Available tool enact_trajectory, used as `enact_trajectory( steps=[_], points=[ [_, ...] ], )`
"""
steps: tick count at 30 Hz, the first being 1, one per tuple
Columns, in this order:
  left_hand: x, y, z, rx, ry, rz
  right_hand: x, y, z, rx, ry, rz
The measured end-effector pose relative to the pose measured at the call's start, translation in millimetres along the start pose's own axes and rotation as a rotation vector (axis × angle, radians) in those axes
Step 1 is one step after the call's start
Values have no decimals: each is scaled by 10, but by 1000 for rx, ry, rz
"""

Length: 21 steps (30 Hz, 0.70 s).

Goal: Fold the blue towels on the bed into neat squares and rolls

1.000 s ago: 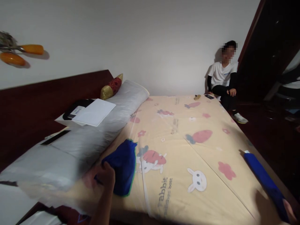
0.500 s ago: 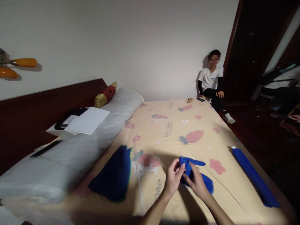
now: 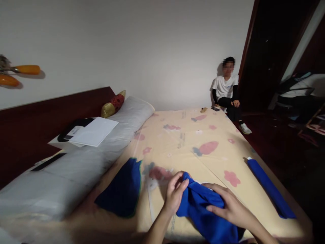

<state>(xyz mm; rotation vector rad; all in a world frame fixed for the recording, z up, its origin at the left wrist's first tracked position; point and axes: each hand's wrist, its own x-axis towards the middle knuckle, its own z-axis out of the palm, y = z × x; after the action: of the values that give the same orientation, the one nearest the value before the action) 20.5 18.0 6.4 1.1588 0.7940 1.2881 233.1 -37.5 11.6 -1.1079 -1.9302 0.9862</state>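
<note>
A piece of blue cloth (image 3: pixel 200 210) hangs between my hands over the near part of the bed. My left hand (image 3: pixel 175 191) pinches its gathered top end between thumb and fingers. Lower down on the right, my right hand (image 3: pixel 228 205) grips the cloth, its thumb in front and the other fingers on the far side. The fabric is loose and creased, and its lower end runs out at the bottom edge. To the left lies a darker blue cloth with a green edge (image 3: pixel 122 189), spread flat. A long blue roll (image 3: pixel 270 188) with a white tip rests at the right.
The bed sheet (image 3: pixel 170 142) is cream with a strawberry print. Along the headboard (image 3: pixel 58 98) runs a grey pillow (image 3: pixel 83 179), with a white board (image 3: pixel 93 131) on it. A person (image 3: pixel 225 88) sits at the far right corner, near a phone (image 3: pixel 215 109).
The bunched blue cloth has been opened out and now hangs downward. My right hand has moved right, away from my left, which has shifted slightly left. The view has turned slightly.
</note>
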Motion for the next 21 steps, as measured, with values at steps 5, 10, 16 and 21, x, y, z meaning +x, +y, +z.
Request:
enact_trajectory(
  steps=[5,10,16,21],
  points=[
    [4,254,-66,329,-149,130,-103,27,-51,176,47,111],
    [-83,511,-220,567,-338,156,-135,134,-94,121,104,18],
    [-192,483,-446,832,-167,246,-311,159,-217,-98,180,16],
    [-126,423,-662,940,-139,142,-481,167,-458,-285,211,51]
  ],
)
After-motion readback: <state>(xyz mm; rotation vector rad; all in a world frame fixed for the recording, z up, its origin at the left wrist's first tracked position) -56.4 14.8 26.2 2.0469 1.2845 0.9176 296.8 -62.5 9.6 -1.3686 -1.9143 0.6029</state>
